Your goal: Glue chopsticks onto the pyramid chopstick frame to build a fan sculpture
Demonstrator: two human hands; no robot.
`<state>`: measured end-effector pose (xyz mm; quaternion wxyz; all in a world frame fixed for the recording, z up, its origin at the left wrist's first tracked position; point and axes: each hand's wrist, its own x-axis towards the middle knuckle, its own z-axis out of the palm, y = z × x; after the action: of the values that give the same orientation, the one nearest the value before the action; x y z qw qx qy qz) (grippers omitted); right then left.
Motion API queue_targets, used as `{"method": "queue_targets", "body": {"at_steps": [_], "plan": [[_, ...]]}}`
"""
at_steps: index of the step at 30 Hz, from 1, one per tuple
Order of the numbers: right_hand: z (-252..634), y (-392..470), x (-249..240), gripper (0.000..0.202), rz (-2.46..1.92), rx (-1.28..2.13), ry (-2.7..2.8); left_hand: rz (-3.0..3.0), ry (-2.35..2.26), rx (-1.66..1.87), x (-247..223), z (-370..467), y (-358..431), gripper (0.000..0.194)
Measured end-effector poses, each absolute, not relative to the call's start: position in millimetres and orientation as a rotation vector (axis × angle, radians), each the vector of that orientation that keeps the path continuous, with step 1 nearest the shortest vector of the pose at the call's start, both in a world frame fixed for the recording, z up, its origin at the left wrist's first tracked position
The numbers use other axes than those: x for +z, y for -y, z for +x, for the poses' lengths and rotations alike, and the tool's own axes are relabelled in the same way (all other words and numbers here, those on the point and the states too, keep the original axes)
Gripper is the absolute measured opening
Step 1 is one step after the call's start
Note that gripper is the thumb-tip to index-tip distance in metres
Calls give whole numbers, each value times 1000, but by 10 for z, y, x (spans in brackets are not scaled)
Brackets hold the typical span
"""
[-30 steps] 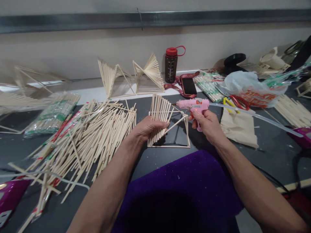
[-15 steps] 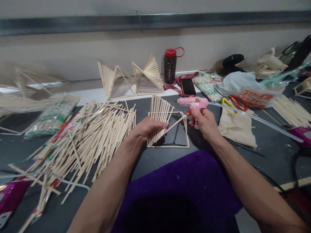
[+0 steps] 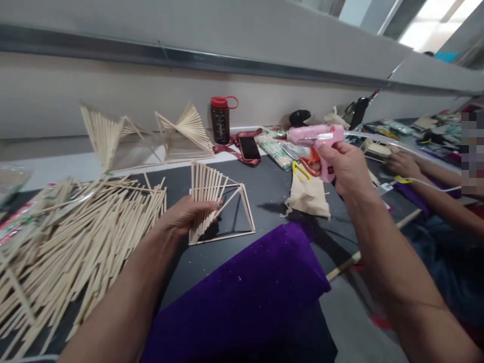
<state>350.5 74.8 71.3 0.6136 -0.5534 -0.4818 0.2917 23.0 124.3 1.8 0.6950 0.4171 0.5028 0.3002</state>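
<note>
My left hand [image 3: 191, 214] is closed on the slatted side of a small wooden stick frame [image 3: 247, 209], thumb across the fanned sticks. The frame's base rests on the dark table. Raised above the table to the right, my right hand [image 3: 346, 164] grips a pink glue gun [image 3: 315, 135] by its handle. The nozzle points left, and a long clear glue stick [image 3: 397, 141] trails out of the back. A wide heap of loose wooden sticks [image 3: 102, 242] lies left of my left hand.
Two finished-looking stick models [image 3: 189, 131] stand by the wall, beside a red-capped bottle [image 3: 220, 121] and a phone [image 3: 249, 148]. A cloth pouch [image 3: 310, 196] and yellow-handled tool [image 3: 301, 170] lie right. Purple cloth [image 3: 242, 297] covers the near edge. Another person's hand [image 3: 403, 164] works at far right.
The glue gun in my right hand has moved up and right, away from the stick frame. My left hand still holds the frame. The view has turned right, bringing another person's arms into sight.
</note>
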Motion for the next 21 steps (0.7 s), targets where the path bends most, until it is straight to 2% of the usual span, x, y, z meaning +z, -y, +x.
{"method": "queue_targets", "body": {"at_steps": [3,9,18,21], "plan": [[3871,-646,703,32,-1463,847,1144,946,-1109,667,28,224,-1231,19],[4409,-535,296,33,-1666,1148,1065,926,-1153,631,79,230,-1196,17],[4593,-625,7,48,-1881,1241,1262,984,-1217,625,135,246,-1193,17],[4605,-694,-106,48,-1948,1163,1300,994,-1220,624,136,244,-1193,18]]}}
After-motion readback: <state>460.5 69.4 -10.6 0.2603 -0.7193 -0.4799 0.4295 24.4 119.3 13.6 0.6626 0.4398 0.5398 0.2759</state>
